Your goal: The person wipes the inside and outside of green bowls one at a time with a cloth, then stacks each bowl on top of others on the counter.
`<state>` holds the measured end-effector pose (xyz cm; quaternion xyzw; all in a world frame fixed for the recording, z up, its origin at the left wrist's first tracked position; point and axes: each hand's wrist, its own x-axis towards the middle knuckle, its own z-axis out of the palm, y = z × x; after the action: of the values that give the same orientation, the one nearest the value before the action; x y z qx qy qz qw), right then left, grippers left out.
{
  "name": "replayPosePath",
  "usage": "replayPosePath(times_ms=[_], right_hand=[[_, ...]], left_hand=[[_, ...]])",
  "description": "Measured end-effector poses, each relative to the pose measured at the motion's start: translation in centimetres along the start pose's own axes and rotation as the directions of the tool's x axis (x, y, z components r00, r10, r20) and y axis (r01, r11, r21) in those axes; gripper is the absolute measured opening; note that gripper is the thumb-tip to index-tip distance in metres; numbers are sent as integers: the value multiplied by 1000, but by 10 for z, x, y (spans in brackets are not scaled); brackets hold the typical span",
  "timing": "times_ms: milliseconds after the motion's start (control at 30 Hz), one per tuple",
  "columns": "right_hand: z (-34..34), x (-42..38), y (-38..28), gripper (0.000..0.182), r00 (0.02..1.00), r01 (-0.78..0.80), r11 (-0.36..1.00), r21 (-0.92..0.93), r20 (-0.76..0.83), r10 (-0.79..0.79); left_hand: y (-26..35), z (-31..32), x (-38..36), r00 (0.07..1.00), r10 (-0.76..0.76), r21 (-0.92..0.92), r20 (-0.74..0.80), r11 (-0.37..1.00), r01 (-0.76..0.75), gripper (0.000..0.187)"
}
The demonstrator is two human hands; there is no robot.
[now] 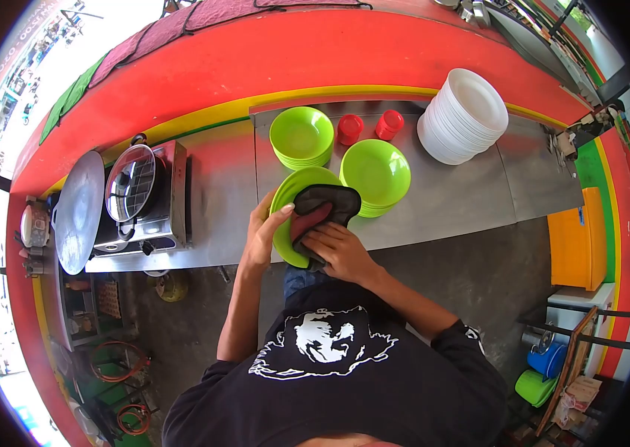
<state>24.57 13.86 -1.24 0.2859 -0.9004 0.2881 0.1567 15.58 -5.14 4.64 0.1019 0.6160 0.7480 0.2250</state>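
Observation:
A light-green bowl (pixel 283 237) is tilted on its side in front of my body, held at its left rim by my left hand (pixel 261 231). My right hand (pixel 341 249) grips a dark cloth (pixel 336 200) with a reddish patch and presses it against the bowl's inside. The cloth covers much of that inside. Just beyond my hands, two stacks of green bowls stand on the metal table: one stack (pixel 301 134) at the back left, the other stack (pixel 375 177) closer and to the right.
Two red lidded containers (pixel 350 129) stand behind the bowls. A tall stack of white bowls (pixel 464 119) leans at the right. On the left are a gas stove (pixel 173 194) with a glass-lidded pan (pixel 130 182) and a large round metal lid (pixel 79 212). A red wall (pixel 270 56) runs behind.

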Motion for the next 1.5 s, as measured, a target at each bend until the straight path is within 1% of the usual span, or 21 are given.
replayPosePath(times_ms=[33,100,133,200,300,400,500,533,633,733,833,867,967,1067,1100,1167,1200,1267,1367,1400,1500], right_hand=[[0,-1,1,65,1000,-7,1000,0,-10,7],[-1,0,1,62,999,-23,1000,-5,-36,23],[3,3,-3,62,992,-59,998,37,-108,63],[12,7,-15,63,958,-124,984,127,-242,152],[10,6,-27,65,958,-168,975,146,-208,196],[-3,-8,-19,70,988,-127,990,68,-78,132],[-14,-19,-3,70,993,-110,994,-2,-36,110],[-15,-21,0,70,994,-106,994,-22,-33,105],[-24,-14,-7,64,990,-125,988,-91,-81,118],[0,-2,-18,60,932,-181,972,147,-290,218],[5,4,-37,58,907,-198,950,243,-322,272],[11,-5,-34,68,941,-179,961,209,-249,229],[-11,-21,-23,70,994,-98,993,63,-31,100],[-21,-33,-6,74,997,-71,996,-53,-20,70],[-23,-33,-7,73,995,-102,991,-83,-9,101],[-24,-32,-13,70,986,-162,976,-144,10,165],[-21,-31,-18,68,983,-185,978,-95,-23,183],[-13,-23,-29,67,972,-222,975,9,-83,222],[-20,-7,-38,79,977,-155,981,116,-132,170],[-27,-5,-28,87,986,-143,977,156,-67,155],[-44,1,-2,82,952,-280,951,130,-88,292]], left_hand=[[4,5,-2,999,-38,47,-29,998,40,55],[-2,19,-1,998,49,-105,-36,993,-53,58],[-6,26,-1,995,91,-179,-41,979,-97,59],[-18,35,-1,985,172,-41,5,984,-171,59],[-24,37,-2,995,102,-133,-9,986,-102,54],[-18,24,0,999,12,-212,32,977,-5,54],[-4,15,-2,995,-41,36,87,999,38,59],[5,21,-3,995,-15,108,100,994,4,61],[0,35,-4,997,57,4,43,998,-57,61],[-15,61,-8,962,271,138,19,953,-271,60],[-28,46,-3,971,236,70,38,969,-239,59],[-28,40,-4,985,170,22,-1,985,-170,60],[-6,33,-4,988,41,-244,148,970,-4,56],[0,18,-7,984,-57,-33,168,997,63,57],[3,19,-5,983,-69,33,172,997,65,57],[8,34,-4,988,-12,72,153,997,1,59],[10,44,-2,989,20,91,144,995,-34,59],[4,56,1,990,22,-13,137,1000,-21,60],[-7,56,3,988,29,-70,154,997,-18,59],[-6,59,1,987,35,-84,157,996,-22,58],[-14,61,-2,995,52,-80,84,996,-45,58]])
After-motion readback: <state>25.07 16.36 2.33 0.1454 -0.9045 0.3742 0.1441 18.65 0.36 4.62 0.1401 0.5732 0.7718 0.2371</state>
